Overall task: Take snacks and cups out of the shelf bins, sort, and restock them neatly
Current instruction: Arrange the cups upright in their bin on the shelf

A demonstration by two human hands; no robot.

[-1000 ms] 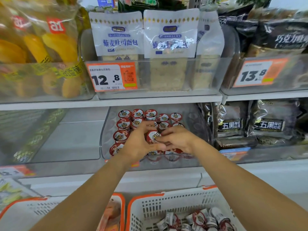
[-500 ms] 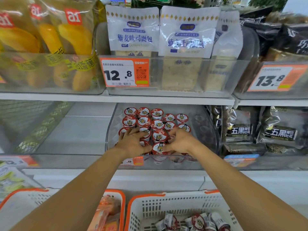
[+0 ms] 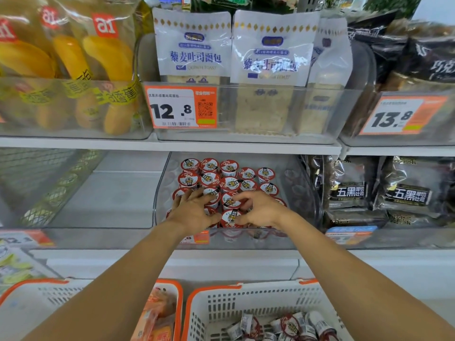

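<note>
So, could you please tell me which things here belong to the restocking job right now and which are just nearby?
In the job:
- left hand
- right hand
- tiger-lid cups
- clear bin
- white basket

Just nearby:
- quinoa toast bags
- black toast packs
- 12.8 price tag

Both bare forearms reach up from the lower frame edge, the left arm from about 7 o'clock and the right arm from about 5 o'clock, converging toward centre. The left hand (image 3: 193,212) lies palm down with fingers spread and lightly bent, thumb pointing to 3 o'clock. The right hand (image 3: 261,210) sits just beside it at 3 o'clock, fingers curled loosely, thumb pointing to 9 o'clock.
</note>
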